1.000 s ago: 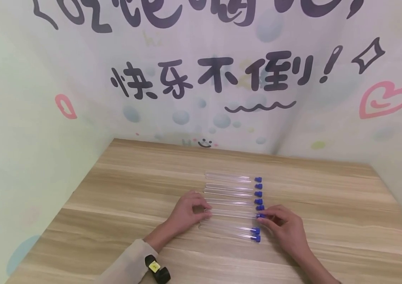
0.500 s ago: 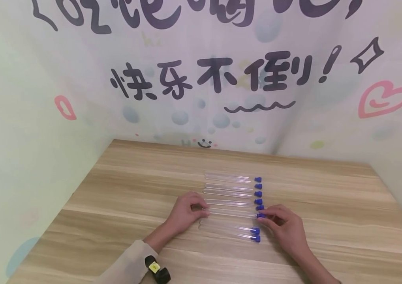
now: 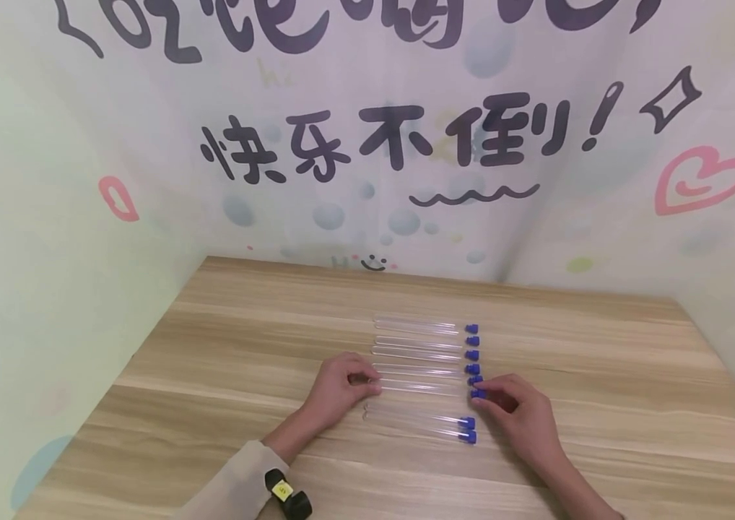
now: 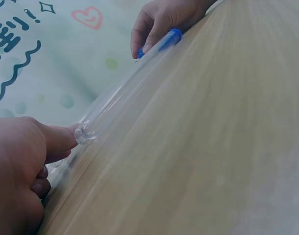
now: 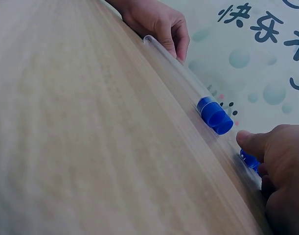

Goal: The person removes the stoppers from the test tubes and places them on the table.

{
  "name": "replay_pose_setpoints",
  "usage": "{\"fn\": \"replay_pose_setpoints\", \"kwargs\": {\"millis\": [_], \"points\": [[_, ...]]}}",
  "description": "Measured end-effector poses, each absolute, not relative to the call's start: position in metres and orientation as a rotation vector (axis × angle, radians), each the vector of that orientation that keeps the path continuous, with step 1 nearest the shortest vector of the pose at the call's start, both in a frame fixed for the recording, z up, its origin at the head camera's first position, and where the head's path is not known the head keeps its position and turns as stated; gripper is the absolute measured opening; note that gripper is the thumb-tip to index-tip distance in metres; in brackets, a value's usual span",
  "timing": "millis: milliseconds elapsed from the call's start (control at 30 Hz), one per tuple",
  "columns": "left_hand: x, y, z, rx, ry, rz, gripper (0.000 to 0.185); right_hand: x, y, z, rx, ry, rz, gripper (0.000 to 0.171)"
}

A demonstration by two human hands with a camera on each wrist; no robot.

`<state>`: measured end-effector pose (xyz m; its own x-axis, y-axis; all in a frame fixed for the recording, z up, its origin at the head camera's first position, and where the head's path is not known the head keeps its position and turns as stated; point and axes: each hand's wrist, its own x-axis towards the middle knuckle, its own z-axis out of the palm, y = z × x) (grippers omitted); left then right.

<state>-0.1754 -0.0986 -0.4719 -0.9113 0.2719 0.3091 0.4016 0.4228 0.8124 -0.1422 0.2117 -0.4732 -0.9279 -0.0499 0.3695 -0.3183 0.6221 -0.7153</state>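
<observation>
My left hand pinches the rounded end of a clear test tube lying across the table. At its other end, the thumb and fingertips of my right hand grip a blue cap, right by the tube's mouth. Two test tubes with blue caps on lie closer to me; one such cap shows large in the right wrist view. Beyond the hands, several uncapped tubes form a row, each with a loose blue cap off its right end.
All of this lies on a wood-grain table. Behind it hangs a pale printed cloth with dark lettering. A black strap with a yellow label is at the left sleeve.
My left hand has shifted slightly left, and the pinched tube's rounded end with it. The right hand stays nearly in place with its cap. The other tubes lie as before.
</observation>
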Motion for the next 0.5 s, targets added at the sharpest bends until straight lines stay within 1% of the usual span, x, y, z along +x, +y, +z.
{"fn": "replay_pose_setpoints", "kwargs": {"millis": [500], "points": [[-0.1780,-0.0965,-0.4707,-0.591,-2.587,-1.481,0.015,-0.1436,0.2124,-0.4739,0.328,-2.552,1.175,0.026]]}}
